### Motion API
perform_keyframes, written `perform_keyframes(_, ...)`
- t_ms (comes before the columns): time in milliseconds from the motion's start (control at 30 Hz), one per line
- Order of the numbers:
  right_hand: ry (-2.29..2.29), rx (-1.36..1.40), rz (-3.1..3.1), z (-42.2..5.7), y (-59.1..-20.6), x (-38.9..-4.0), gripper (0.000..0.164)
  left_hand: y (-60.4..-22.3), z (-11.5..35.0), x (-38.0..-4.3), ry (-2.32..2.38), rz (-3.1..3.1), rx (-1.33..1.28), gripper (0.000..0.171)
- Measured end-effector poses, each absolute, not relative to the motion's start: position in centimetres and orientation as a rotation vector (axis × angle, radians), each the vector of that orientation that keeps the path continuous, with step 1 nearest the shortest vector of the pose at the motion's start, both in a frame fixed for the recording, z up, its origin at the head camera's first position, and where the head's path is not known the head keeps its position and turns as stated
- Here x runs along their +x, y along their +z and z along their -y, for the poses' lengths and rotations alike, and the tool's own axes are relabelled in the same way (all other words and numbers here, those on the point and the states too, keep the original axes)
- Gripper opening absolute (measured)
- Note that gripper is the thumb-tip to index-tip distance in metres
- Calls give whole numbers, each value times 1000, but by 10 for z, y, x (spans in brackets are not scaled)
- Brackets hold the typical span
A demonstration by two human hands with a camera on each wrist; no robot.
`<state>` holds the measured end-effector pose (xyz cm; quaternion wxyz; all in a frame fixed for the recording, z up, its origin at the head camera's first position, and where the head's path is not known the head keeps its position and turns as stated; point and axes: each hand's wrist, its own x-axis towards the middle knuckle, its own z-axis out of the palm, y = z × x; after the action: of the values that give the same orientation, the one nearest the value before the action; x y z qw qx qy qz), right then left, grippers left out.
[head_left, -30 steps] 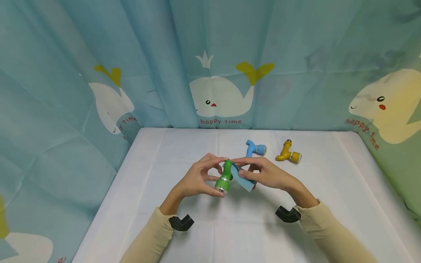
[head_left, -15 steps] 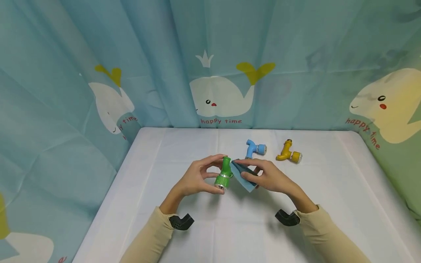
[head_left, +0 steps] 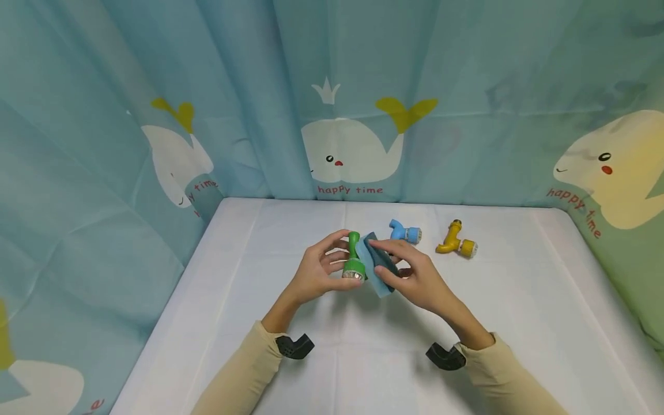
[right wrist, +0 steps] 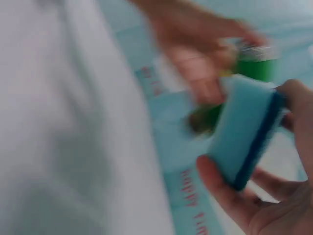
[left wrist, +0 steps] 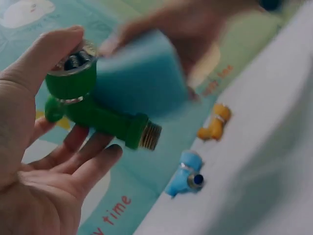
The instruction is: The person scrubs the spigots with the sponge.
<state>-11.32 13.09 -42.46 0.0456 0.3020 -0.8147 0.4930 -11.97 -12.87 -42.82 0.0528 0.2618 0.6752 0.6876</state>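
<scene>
A green tap [head_left: 354, 265] is held above the table between the thumb and fingers of my left hand [head_left: 317, 274]. In the left wrist view the tap [left wrist: 105, 117] shows a brass threaded end and a silver-faced knob under my thumb. My right hand [head_left: 422, 276] grips a two-layer sponge [head_left: 367, 264], pale blue on one side and dark blue on the other. The sponge's pale side faces the tap and lies against or very close to it; part of the tap is hidden behind it in the right wrist view.
On the white table [head_left: 519, 300] lie a light blue tap [head_left: 407, 233], partly hidden behind my right hand, and a yellow tap [head_left: 455, 241] to its right. A curtain [head_left: 249, 115] printed with whales rises along the table's back and sides.
Both hands have risen slightly toward the far edge, with the tap tipped more upright. The sponge has moved left against or close to the tap's side and now covers part of it.
</scene>
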Motion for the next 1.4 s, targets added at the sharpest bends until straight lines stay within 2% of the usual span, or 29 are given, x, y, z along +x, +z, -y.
perform_keyframes(233, 1436, 948, 2380, -129, -419, -106, 50, -428, 127, -125, 2110, -2074, 663, 85)
perform_keyframes(400, 1189, 1160, 2360, -129, -415, -110, 51, -431, 130, -127, 1969, -2117, 668, 82)
perform_keyframes(667, 1008, 1208, 2384, -130, -413, -114, 49, -430, 131, -128, 1783, -2266, 723, 78)
perform_keyframes(900, 1085, 1135, 2349, -128, -419, -112, 50, -437, 129, -126, 1928, -2075, 547, 72)
perform_keyframes(1167, 1078, 998, 2377, -143, -426, -120, 51, -440, 124, -128, 2080, -2003, 394, 76)
perform_keyframes(1333, 1149, 950, 2400, -153, -428, -120, 51, -445, 125, -129, 2096, -1911, 405, 48)
perform_keyframes(1400, 1164, 942, 2423, -156, -429, -119, 50, -446, 128, -129, 2076, -1877, 447, 53)
